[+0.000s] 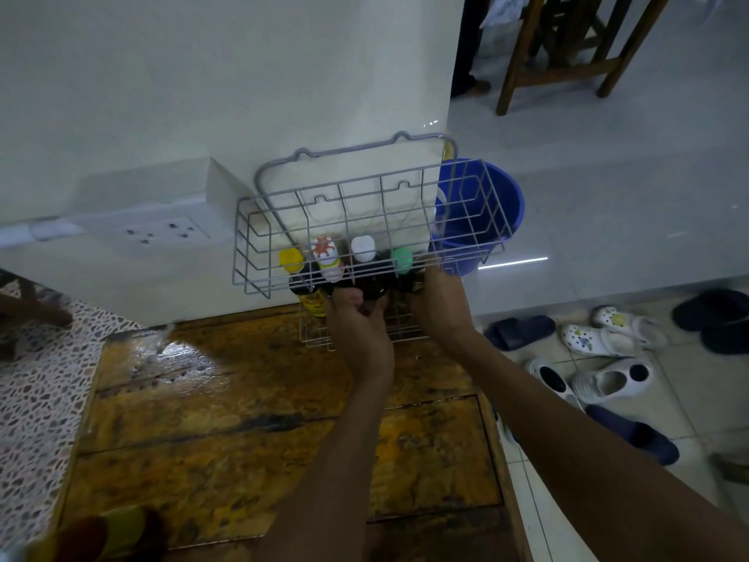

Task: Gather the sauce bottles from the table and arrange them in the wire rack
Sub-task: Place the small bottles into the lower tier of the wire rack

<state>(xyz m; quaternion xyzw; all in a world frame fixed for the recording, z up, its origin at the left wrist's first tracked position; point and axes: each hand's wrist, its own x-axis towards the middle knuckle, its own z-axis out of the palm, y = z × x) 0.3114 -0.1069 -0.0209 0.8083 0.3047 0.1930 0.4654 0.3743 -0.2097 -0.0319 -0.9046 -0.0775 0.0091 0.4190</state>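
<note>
Two hands grip the bottle cluster at the table's far edge: the left hand (356, 314) curls round dark bottle bodies, the right hand (433, 298) clasps the green-capped bottle (402, 260). Four sauce bottles (332, 261) stand upright, caps up, long axes roughly vertical, directly beyond the fingers. The wire rack (364, 221) sits around their tops against the wall. Both hands lie equally near; whether the bottles are fully seated cannot be told.

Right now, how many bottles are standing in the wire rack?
4, side by side in the rack: yellow cap leftmost, then orange-printed cap, white cap, green cap rightmost. The hands may hide more.
</note>
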